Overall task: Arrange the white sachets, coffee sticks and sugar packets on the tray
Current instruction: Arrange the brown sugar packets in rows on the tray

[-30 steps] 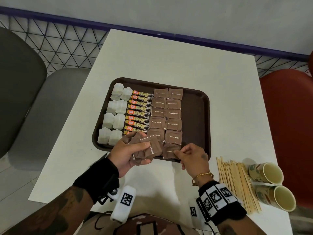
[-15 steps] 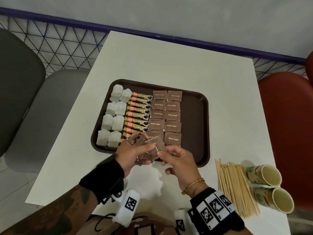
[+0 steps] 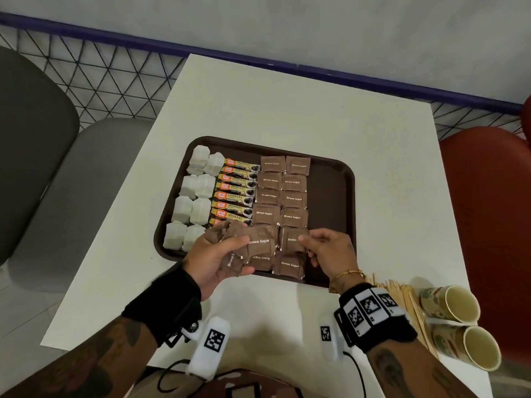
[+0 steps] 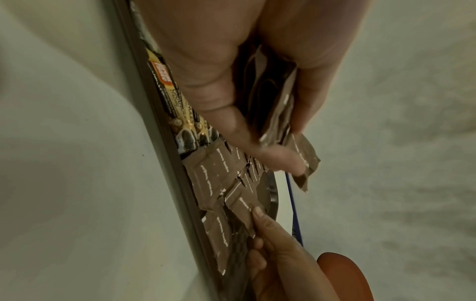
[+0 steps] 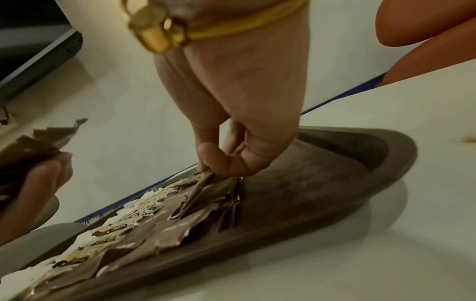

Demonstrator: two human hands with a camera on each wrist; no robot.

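1. You are in the sugar step: the white sachets [image 3: 192,201] fill the tray's 9 o'clock side in two columns, the coffee sticks [image 3: 235,193] sit stacked just beside them, and the sugar packets [image 3: 283,193] form two columns at the middle

2. Your left hand [image 3: 214,255] hangs over the tray's 6 o'clock edge, its fingers [image 4: 206,67] and thumb clamped round a loose fan of spare brown packets [image 3: 253,248]

3. Your right hand [image 3: 330,249] pinches one sugar packet [image 5: 203,187] by its edge between thumb and forefinger, at the 6 o'clock end of the right-hand column; it looks tilted up off the tray [image 3: 330,196], not yet flat

4. That packet is nearly square, so it has little long axis; its "Brown Sugar" print runs 9 to 3 o'clock, like its neighbours. The coffee sticks lie with their long axis 9 to 3 o'clock as well

5. Next, I judge, you should lay the pinched packet flat, edges square with the column, then draw another from your left hand. The 3 o'clock strip of the tray is bare, so a third column could start there
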